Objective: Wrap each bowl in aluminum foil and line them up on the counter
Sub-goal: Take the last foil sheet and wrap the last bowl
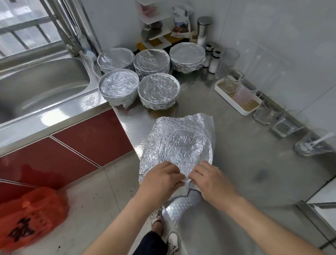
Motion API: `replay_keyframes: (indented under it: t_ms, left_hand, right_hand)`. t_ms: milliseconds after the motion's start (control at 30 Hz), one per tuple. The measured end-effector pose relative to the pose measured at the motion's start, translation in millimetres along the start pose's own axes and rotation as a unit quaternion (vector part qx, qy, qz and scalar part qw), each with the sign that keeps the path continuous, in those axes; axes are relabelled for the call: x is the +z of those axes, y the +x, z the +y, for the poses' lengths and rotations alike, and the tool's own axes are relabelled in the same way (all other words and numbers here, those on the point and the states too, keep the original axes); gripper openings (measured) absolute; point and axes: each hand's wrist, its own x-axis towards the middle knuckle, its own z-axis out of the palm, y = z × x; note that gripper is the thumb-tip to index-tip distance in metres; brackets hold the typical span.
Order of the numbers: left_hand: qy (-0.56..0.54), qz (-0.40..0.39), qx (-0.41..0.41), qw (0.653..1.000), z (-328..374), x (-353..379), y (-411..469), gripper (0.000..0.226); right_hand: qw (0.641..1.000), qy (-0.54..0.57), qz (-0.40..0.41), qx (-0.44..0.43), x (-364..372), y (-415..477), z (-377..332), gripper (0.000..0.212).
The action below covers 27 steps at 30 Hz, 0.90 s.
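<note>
1. Left hand (161, 182): fingers curled, pinching the near edge of the foil sheet (178, 144).
2. Right hand (211, 179): same narrow pinch on that edge, fingertips almost meeting the left's.
3. Foil sheet: moulded over a round form on the counter (240, 136), right of the sink (38, 88), toward the person. What's underneath is hidden.
4. Five wrapped bowls (158, 91): clustered just right of the sink, in two rows.

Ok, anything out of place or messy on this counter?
Nothing spilled. The wrapped bowls sit bunched in two rows, not one line; the foil pinched by the left hand and right hand flares loose on its right.
</note>
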Motion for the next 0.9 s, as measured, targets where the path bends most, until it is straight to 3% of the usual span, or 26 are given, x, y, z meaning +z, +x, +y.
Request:
replay_keyframes:
  t_ms: [200,367,467,600,767,900]
  left_hand:
    - [0.056,-0.001,0.021,0.998,12.1,19.0,7.8,0.010]
    - [0.048,0.008,-0.017,0.999,31.2,21.5,19.2,0.008]
    - [-0.004,0.018,-0.060,0.998,29.6,12.2,14.9,0.030]
    - [-0.045,0.023,-0.086,0.995,12.4,-2.4,-1.7,0.031]
    - [-0.022,0.017,-0.066,0.997,1.1,-5.1,-9.9,0.026]
    - [0.013,0.024,-0.004,1.000,0.6,-1.7,-0.4,0.016]
  right_hand:
    - [0.999,-0.011,0.005,-0.037,-5.3,-6.4,16.7,0.023]
    - [0.999,0.032,-0.008,-0.009,-17.0,-8.8,31.7,0.023]
    - [0.995,0.087,-0.005,0.040,-25.9,-10.4,28.6,0.019]
    - [0.994,0.101,-0.017,0.038,-19.9,-11.1,20.6,0.020]
    - [0.997,0.074,-0.022,0.004,-4.2,-6.5,10.9,0.007]
    - [0.999,0.038,-0.018,0.007,6.0,-7.5,12.6,0.019]
